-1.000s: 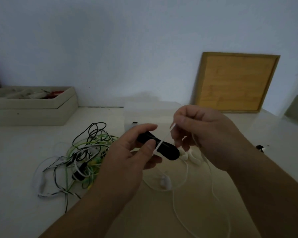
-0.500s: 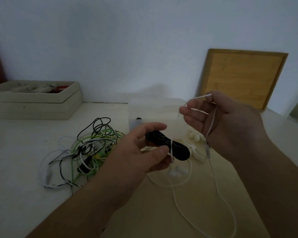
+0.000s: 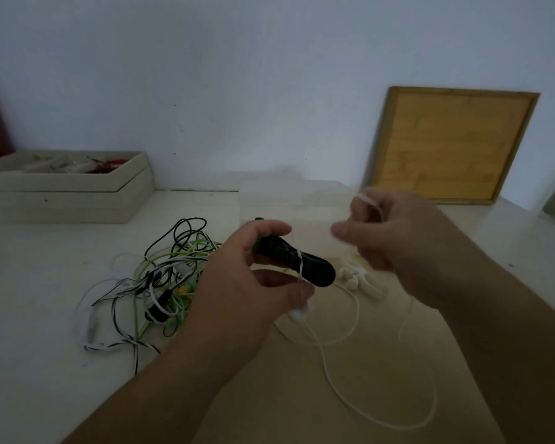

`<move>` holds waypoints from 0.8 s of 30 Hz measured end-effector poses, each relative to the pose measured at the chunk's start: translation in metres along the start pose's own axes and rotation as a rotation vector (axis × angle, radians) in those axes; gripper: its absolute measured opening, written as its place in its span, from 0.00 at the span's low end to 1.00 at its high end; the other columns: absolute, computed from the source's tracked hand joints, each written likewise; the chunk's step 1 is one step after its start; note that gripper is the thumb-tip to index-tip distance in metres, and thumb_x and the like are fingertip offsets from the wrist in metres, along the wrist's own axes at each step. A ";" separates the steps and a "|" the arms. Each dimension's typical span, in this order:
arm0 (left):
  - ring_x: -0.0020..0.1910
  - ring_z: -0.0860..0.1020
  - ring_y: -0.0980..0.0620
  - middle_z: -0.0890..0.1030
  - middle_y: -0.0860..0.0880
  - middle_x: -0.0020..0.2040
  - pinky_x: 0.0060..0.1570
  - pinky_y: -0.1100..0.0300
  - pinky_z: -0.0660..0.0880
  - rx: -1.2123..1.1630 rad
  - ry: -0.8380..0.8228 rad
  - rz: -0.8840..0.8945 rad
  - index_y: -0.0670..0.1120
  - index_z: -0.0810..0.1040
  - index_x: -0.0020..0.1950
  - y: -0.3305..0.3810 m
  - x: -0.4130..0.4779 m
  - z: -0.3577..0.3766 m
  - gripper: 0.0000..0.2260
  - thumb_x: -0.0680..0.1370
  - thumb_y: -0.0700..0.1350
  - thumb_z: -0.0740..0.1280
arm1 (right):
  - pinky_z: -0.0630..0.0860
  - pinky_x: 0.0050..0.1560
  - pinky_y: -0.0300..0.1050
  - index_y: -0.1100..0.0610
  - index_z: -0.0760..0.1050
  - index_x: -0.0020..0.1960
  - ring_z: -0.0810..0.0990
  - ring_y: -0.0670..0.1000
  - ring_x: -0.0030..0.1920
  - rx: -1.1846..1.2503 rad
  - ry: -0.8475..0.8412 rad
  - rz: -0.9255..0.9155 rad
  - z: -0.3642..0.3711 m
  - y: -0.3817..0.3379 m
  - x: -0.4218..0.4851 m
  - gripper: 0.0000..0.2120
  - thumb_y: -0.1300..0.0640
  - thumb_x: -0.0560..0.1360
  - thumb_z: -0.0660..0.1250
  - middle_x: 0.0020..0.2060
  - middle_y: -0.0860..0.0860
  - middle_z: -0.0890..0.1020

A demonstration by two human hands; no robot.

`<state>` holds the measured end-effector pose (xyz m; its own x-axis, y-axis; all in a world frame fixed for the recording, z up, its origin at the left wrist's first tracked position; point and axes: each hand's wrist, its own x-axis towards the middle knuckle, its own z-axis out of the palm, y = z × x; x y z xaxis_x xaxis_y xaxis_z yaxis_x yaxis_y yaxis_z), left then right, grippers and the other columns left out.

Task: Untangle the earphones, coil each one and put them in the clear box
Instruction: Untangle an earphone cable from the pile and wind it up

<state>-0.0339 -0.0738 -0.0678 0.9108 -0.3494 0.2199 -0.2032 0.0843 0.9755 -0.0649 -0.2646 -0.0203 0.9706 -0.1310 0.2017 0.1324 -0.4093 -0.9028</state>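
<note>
Between the hands runs a thin white earphone cord (image 3: 334, 386). The left hand (image 3: 237, 302) grips a black bundle (image 3: 314, 270) with the cord looped round it. The right hand (image 3: 398, 238), a bit blurry, holds the cord in curled fingers. Behind both hands sits the clear box (image 3: 269, 200). Left of them, tangled earphones (image 3: 161, 283) lie on the counter (image 3: 45, 315).

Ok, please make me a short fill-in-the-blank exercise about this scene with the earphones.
1. The right hand pinches the white cable, and the left hand grips the ____ bundle.
2. The wooden board leans against the ____.
3. The tangled earphones lie on the table, ____ of both hands.
Missing words: black, wall, left.
</note>
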 end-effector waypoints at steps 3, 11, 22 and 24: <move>0.37 0.85 0.52 0.82 0.49 0.49 0.37 0.63 0.80 0.093 0.038 0.032 0.53 0.78 0.58 0.001 -0.002 0.000 0.27 0.66 0.30 0.77 | 0.66 0.27 0.36 0.53 0.77 0.42 0.69 0.45 0.26 -0.154 -0.168 -0.042 0.017 -0.006 -0.004 0.09 0.52 0.69 0.76 0.27 0.47 0.74; 0.43 0.86 0.51 0.84 0.49 0.50 0.44 0.56 0.82 0.067 0.025 -0.047 0.55 0.78 0.61 -0.004 0.001 -0.005 0.30 0.65 0.31 0.78 | 0.69 0.29 0.38 0.47 0.81 0.49 0.72 0.42 0.26 -0.264 -0.167 -0.068 0.026 0.000 0.000 0.07 0.52 0.72 0.74 0.38 0.46 0.80; 0.49 0.85 0.46 0.82 0.41 0.56 0.43 0.59 0.81 -0.236 -0.010 -0.194 0.49 0.78 0.64 0.000 0.007 -0.014 0.39 0.52 0.41 0.77 | 0.76 0.32 0.35 0.53 0.82 0.53 0.80 0.43 0.29 -0.243 -0.281 -0.069 0.027 0.002 -0.001 0.08 0.56 0.74 0.73 0.34 0.46 0.84; 0.49 0.85 0.45 0.82 0.40 0.57 0.42 0.59 0.81 -0.260 0.005 -0.204 0.49 0.77 0.65 -0.001 0.007 -0.013 0.40 0.53 0.39 0.77 | 0.73 0.31 0.32 0.51 0.82 0.51 0.79 0.41 0.29 -0.317 -0.245 -0.118 0.029 0.003 -0.001 0.06 0.55 0.74 0.73 0.32 0.42 0.82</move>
<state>-0.0226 -0.0639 -0.0673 0.9253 -0.3787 0.0196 0.0814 0.2490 0.9651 -0.0597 -0.2398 -0.0340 0.9767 0.1360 0.1658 0.2139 -0.6715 -0.7094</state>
